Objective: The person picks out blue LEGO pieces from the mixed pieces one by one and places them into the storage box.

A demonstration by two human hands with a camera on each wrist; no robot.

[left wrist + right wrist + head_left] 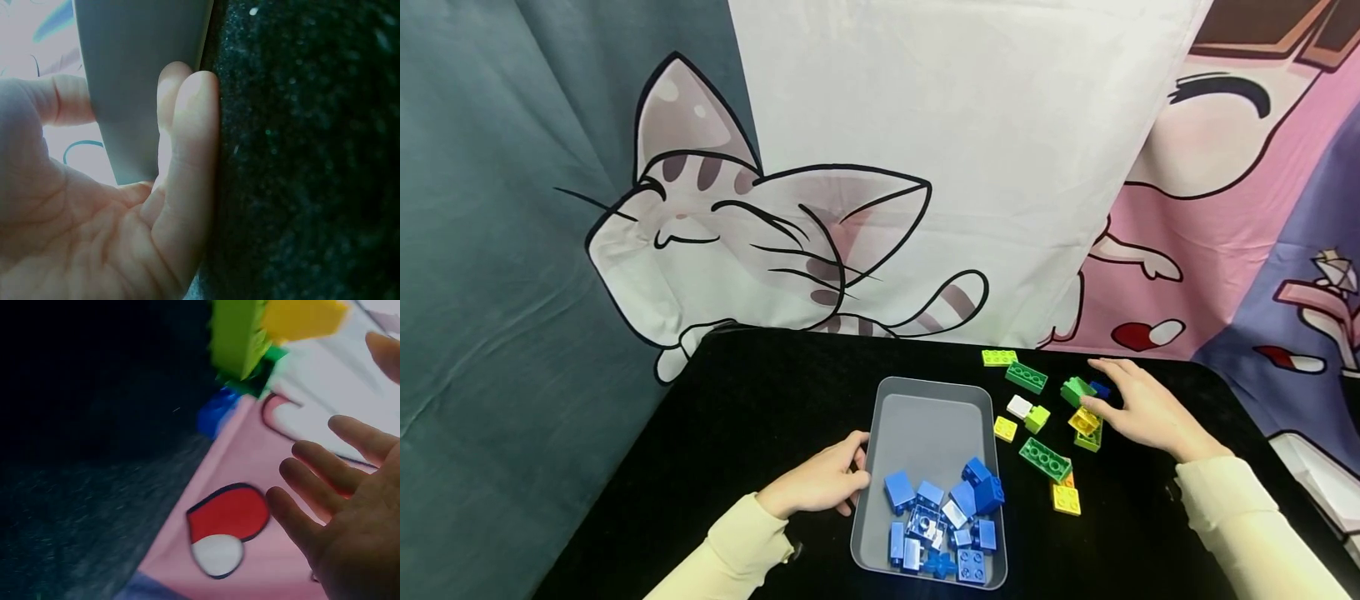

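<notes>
My left hand (823, 477) grips the left rim of a grey tray (925, 425). Seen from the left wrist, the thumb is at one edge of the tray's wall and the fingers (194, 125) lie along its other side. Blue toy bricks (898, 492) are heaped in the tray's near half. On the right, my right hand (1150, 412) hovers with spread fingers over loose bricks and holds nothing. Nearest to it are a blue brick (1100, 389), a green brick (1077, 390) and a yellow brick (1084, 420). The blue one (217, 412) also appears in the right wrist view.
Between tray and right hand lie a white brick (1018, 407), a lime brick (1037, 419), a yellow brick (1005, 429) and a long green brick (1045, 459). Another green brick (1026, 377) sits farther back. A printed curtain (1000, 167) hangs behind the black table (760, 408).
</notes>
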